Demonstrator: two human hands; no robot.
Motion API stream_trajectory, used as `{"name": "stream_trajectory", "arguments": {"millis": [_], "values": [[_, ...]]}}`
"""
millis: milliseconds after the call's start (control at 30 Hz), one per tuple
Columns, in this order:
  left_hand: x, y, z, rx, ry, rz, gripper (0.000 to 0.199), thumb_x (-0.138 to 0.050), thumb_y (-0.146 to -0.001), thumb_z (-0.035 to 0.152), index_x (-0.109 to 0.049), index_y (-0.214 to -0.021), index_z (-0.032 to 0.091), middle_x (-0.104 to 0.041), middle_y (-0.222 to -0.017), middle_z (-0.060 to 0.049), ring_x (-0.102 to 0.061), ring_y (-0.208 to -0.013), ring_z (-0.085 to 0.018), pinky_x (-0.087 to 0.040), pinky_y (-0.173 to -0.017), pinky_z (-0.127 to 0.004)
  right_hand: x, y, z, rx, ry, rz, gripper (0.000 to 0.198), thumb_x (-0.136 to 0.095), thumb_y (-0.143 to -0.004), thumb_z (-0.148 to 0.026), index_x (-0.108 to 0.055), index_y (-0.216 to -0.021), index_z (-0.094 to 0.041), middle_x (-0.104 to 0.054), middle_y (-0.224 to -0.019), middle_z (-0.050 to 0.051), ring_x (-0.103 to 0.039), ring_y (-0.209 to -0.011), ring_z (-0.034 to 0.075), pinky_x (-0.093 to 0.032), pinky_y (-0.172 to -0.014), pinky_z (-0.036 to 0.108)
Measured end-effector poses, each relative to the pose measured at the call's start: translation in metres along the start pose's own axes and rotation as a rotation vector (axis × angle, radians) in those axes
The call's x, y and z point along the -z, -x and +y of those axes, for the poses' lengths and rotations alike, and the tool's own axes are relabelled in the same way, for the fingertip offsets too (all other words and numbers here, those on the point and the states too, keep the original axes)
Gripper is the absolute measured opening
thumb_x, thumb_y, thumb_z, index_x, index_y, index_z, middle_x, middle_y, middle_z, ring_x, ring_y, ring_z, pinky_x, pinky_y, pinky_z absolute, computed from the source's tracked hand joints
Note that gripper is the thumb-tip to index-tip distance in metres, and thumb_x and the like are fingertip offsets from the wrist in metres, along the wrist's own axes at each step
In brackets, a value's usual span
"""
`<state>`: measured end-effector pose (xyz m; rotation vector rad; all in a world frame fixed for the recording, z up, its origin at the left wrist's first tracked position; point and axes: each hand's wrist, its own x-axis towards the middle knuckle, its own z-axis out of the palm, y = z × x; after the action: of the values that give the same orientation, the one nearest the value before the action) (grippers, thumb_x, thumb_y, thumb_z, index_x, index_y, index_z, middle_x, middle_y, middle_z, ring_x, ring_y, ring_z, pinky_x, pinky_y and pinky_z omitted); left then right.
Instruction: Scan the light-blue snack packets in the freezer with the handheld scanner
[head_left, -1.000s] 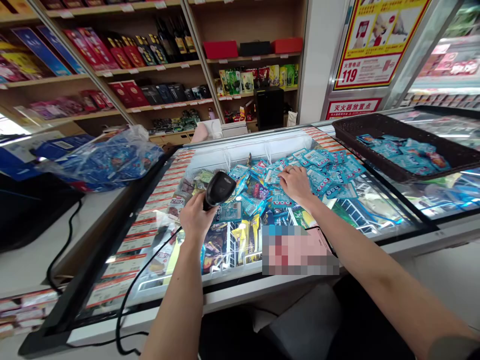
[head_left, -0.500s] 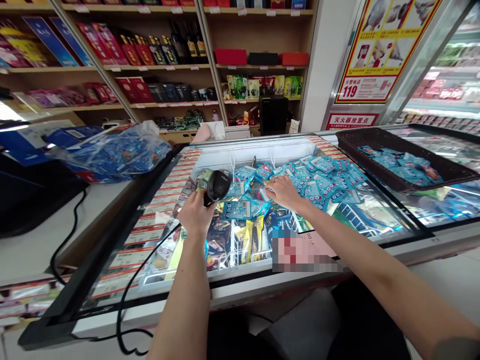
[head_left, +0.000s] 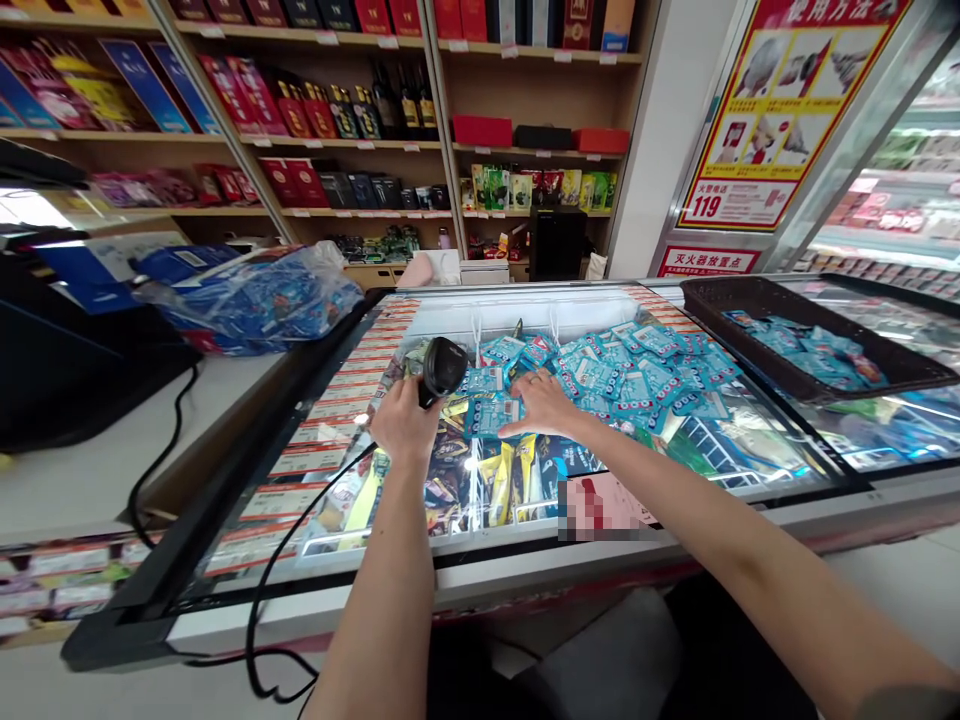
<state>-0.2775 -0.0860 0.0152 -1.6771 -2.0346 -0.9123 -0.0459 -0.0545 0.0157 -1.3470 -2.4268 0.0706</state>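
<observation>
My left hand (head_left: pixel 405 420) is wrapped round the handle of a black barcode scanner (head_left: pixel 444 368), its head leaning over the freezer's glass top. A black cable (head_left: pixel 300 530) trails from it down to the left. Just right of the scanner lies a flat blue packet (head_left: pixel 487 415) with a printed label. My right hand (head_left: pixel 544 405) is over that packet's right edge, thumb and fingers apart; whether it touches the packet I cannot tell. A loose heap of similar blue packets (head_left: pixel 637 370) spreads over the glass to the right of this hand.
A dark brown basket (head_left: pixel 810 375) with more blue packets stands on the right. At left, a clear plastic bag of blue packs (head_left: pixel 277 300) rests on the counter. A partly blurred pink card (head_left: pixel 619 500) lies by the near edge. Stocked shelves (head_left: pixel 337 140) line the back.
My right hand has gone from closed fingers among the packets to spread fingers over the labelled packet, slightly nearer me. My left hand keeps the scanner. The view has shifted a little.
</observation>
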Motion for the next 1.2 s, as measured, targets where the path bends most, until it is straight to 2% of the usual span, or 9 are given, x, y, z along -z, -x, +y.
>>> {"name": "stream_trajectory", "arguments": {"millis": [100,200,333,433,533,667,767,933,1200], "values": [[-0.002,0.0,-0.001,-0.023,-0.008,-0.001,0.042,-0.055,-0.074,0.045,-0.059,-0.109,0.022,-0.064,-0.098,-0.007,-0.057,-0.094,-0.026,-0.037,-0.066,-0.032,0.007,-0.001,0.013,-0.072,-0.067,0.006,0.071,-0.075,-0.051,-0.059,-0.049,-0.105,-0.019,-0.058,-0.099,0.007,-0.054,-0.097,0.027,-0.038,-0.087,0.041],[-0.004,0.0,0.0,-0.044,-0.018,0.019,0.04,-0.055,-0.075,0.044,-0.059,-0.108,0.023,-0.065,-0.097,-0.006,-0.058,-0.092,-0.025,-0.036,-0.064,-0.031,0.018,0.004,0.029,-0.121,-0.208,0.015,0.06,-0.07,-0.066,-0.042,-0.042,-0.114,-0.019,-0.059,-0.087,0.002,-0.058,-0.079,0.02,-0.042,-0.078,0.035],[-0.007,0.001,0.003,-0.099,-0.001,0.038,0.038,-0.054,-0.075,0.043,-0.06,-0.107,0.022,-0.065,-0.097,-0.007,-0.059,-0.091,-0.025,-0.035,-0.063,-0.03,0.029,0.015,0.054,-0.128,-0.334,0.153,0.045,-0.058,-0.075,-0.028,-0.043,-0.117,-0.02,-0.059,-0.079,-0.001,-0.056,-0.069,0.016,-0.044,-0.07,0.031],[-0.008,0.004,0.008,-0.17,0.001,0.025,0.036,-0.055,-0.076,0.041,-0.06,-0.106,0.022,-0.066,-0.097,-0.006,-0.059,-0.09,-0.024,-0.035,-0.061,-0.029,0.033,0.02,0.079,-0.208,-0.454,0.303,0.042,-0.057,-0.074,-0.028,-0.049,-0.114,-0.018,-0.06,-0.078,0.0,-0.056,-0.066,0.015,-0.046,-0.067,0.031],[-0.01,0.006,0.014,-0.26,-0.007,-0.009,0.037,-0.056,-0.075,0.038,-0.06,-0.108,0.022,-0.065,-0.099,-0.006,-0.059,-0.09,-0.022,-0.035,-0.062,-0.029,0.033,0.023,0.105,-0.267,-0.631,0.408,0.03,-0.057,-0.073,-0.034,-0.058,-0.098,-0.018,-0.062,-0.081,0.002,-0.057,-0.068,0.015,-0.05,-0.065,0.03],[-0.011,0.008,0.024,-0.375,-0.011,-0.039,0.035,-0.055,-0.076,0.036,-0.06,-0.108,0.022,-0.066,-0.098,-0.005,-0.059,-0.092,-0.021,-0.036,-0.064,-0.028,0.03,0.029,0.125,-0.332,-0.818,0.504,0.038,-0.054,-0.075,-0.045,-0.06,-0.102,-0.018,-0.062,-0.1,0.005,-0.06,-0.078,0.017,-0.053,-0.059,0.03],[-0.012,0.008,0.029,-0.434,-0.019,-0.051,0.032,-0.055,-0.077,0.036,-0.06,-0.106,0.022,-0.066,-0.096,-0.004,-0.059,-0.093,-0.021,-0.036,-0.064,-0.028,0.026,0.036,0.127,-0.351,-0.793,0.518,0.044,-0.049,-0.078,-0.05,-0.058,-0.109,-0.019,-0.057,-0.114,0.008,-0.061,-0.068,0.016,-0.052,-0.051,0.03],[-0.016,0.01,0.04,-0.489,0.024,-0.085,0.031,-0.055,-0.077,0.036,-0.06,-0.105,0.022,-0.066,-0.097,-0.005,-0.06,-0.092,-0.02,-0.038,-0.065,-0.027,0.025,0.041,0.128,-0.344,-0.738,0.429,0.045,-0.044,-0.084,-0.044,-0.046,-0.124,-0.023,-0.062,-0.109,0.007,-0.055,-0.047,0.011,-0.047,-0.049,0.03],[-0.017,0.015,0.071,-0.648,0.097,-0.21,0.031,-0.052,-0.079,0.033,-0.058,-0.107,0.022,-0.065,-0.097,-0.005,-0.06,-0.09,-0.018,-0.041,-0.066,-0.026,0.034,0.042,0.131,-0.332,-0.526,0.342,0.03,-0.051,-0.081,-0.042,-0.062,-0.098,-0.02,-0.064,-0.092,0.004,-0.058,-0.07,0.016,-0.045,-0.074,0.033]]}}
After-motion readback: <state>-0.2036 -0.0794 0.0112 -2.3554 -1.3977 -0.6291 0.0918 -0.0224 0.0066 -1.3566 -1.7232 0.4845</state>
